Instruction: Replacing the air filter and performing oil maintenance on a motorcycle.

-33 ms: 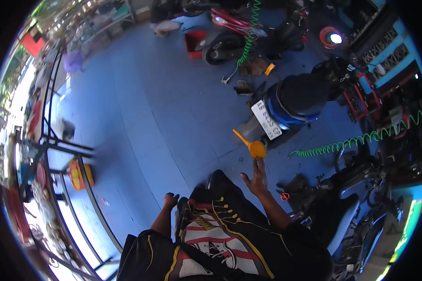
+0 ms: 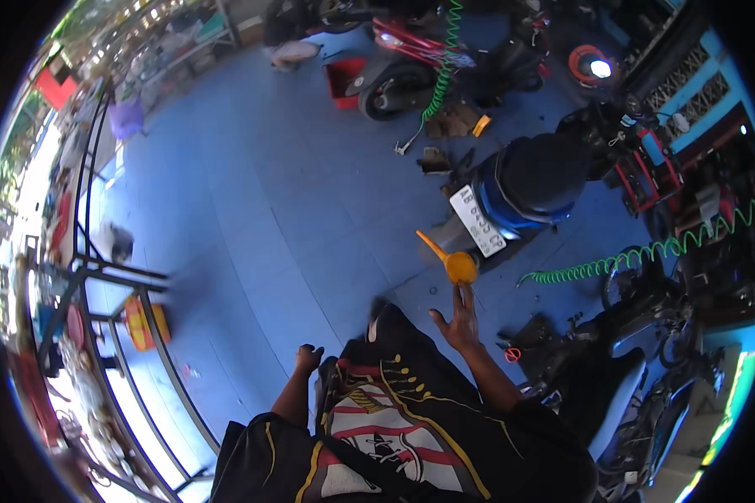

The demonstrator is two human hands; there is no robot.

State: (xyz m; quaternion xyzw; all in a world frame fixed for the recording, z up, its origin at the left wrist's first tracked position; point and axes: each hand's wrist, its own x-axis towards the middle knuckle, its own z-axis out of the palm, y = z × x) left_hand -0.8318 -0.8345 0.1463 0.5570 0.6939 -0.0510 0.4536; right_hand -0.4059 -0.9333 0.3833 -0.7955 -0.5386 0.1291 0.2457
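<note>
Tapering to a spout near the blue scooter [image 2: 538, 174], an orange funnel [image 2: 460, 267] is clamped in the outstretched right hand [image 2: 460, 328]; left hand [image 2: 308, 359] closure unclear.

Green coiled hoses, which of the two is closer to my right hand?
The lower green hose, stretched sideways toward the right edge; its left end comes nearest your right hand. The upper hose runs past the red motorcycle, farther away.

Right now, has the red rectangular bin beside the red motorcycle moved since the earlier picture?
No. The red rectangular bin sits beside the black motorcycle wheel, as before, with no visible shift against it either way.
</note>
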